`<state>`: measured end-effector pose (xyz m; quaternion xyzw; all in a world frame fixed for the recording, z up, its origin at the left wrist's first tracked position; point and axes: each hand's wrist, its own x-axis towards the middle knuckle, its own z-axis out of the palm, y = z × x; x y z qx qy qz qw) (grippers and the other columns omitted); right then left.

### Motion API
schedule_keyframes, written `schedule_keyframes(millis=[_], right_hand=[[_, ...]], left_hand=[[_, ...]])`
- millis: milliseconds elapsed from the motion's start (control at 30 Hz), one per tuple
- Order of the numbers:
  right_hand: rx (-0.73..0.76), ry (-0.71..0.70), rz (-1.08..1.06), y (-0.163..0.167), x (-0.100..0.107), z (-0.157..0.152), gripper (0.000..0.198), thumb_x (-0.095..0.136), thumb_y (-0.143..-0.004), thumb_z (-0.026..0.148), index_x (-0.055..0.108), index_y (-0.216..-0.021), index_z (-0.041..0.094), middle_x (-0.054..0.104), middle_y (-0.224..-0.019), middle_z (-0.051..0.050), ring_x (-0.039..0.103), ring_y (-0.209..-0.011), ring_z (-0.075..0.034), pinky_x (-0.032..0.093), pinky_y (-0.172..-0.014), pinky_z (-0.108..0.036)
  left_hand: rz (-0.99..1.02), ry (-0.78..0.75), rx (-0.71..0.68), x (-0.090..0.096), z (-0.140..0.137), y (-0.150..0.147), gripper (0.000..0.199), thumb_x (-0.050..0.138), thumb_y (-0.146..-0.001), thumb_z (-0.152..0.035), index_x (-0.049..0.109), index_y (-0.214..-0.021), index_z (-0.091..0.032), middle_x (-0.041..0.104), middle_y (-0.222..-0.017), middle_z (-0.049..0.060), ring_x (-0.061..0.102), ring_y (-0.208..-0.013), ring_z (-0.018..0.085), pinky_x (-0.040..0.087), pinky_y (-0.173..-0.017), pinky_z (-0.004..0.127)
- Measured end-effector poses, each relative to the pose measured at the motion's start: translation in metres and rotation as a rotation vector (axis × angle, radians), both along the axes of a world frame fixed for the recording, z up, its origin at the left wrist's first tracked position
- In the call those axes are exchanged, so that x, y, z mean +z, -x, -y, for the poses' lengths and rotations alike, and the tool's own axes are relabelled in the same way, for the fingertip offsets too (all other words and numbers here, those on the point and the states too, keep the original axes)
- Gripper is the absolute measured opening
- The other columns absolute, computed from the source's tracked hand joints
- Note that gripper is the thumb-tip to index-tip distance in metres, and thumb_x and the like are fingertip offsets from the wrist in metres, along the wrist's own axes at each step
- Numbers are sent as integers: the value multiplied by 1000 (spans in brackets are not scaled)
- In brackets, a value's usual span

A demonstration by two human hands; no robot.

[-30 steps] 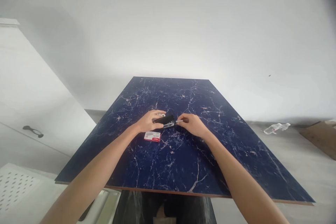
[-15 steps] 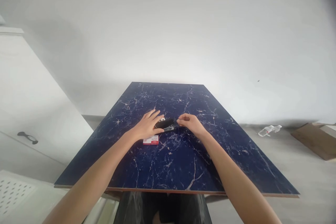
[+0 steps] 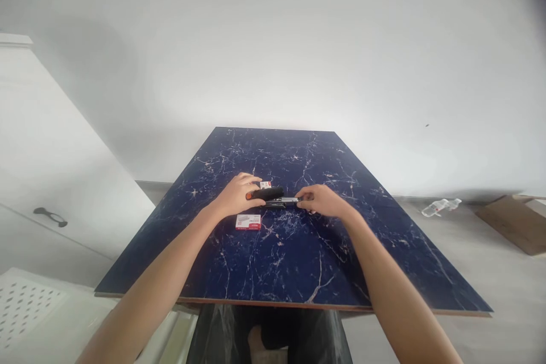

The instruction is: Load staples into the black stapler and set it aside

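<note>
From my remote seat, w/ the stapler (image 3: 269,194) as clock centre, I had it approx mid-table; couldn't tell if its base touched the table (image 3: 273,273). L hand (image 3: 239,194) was at 9 o'clock, thumb on the near side & fingers over the far side, closed partway round the stapler. R hand (image 3: 323,200), at 3, had thumb & fingertips pinched on a metal strip (image 3: 290,199) sticking out of the stapler. Red-and-white box (image 3: 248,222) lay nr it, between 7 & 8; contents hidden. Small box (image 3: 265,185) sat at 12, just behind, partly hidden by the stapler; insides unknown. Clear bottle (image 3: 441,207) lay on the floor (image 3: 464,250), well off at 3; couldn't tell if it held anything. Cardboard box (image 3: 509,224), beyond it, was cut off at the R edge, contents out of sight. R fingers covered the strip's outer end; box print was too blurred to read.
</note>
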<state>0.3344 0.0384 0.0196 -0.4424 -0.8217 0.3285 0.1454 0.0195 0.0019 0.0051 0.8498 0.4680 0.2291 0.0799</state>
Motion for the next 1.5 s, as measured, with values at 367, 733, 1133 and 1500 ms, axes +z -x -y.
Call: schedule_keyframes(millis=[367,733,1133,1500], right_hand=[[-288,160,-301,-28,-11,-18,25,76,-79,39,81,-97,21,79,-99,-8,74,-94,-27,57,-93,-43],[-118,3,-239,5,4,9,27,70,-85,44,78,-104,26,78,-103,-4,72,-87,-23,58,-83,-39],[-71,-65,-193,21,-23,2,15,73,-83,37,77,-93,27,76,-93,1,69,-80,-18,52,-75,-31],[-121,-184,17,-2,1,6,22,70,-86,38,70,-103,25,75,-99,-5,69,-82,-22,51,-70,-32]], left_hand=[[52,32,2,-1,6,-6,41,61,-91,-59,75,-110,-25,69,-125,10,56,-120,32,48,-100,47],[57,12,2,-4,7,-9,38,60,-93,-54,70,-112,-23,69,-115,9,64,-104,27,53,-88,41],[82,53,33,-2,10,-13,31,63,-91,-50,67,-107,-24,68,-111,7,66,-94,24,52,-80,36],[-28,149,19,12,11,-4,40,66,-85,-55,68,-110,-24,66,-115,9,62,-103,28,51,-80,36]])
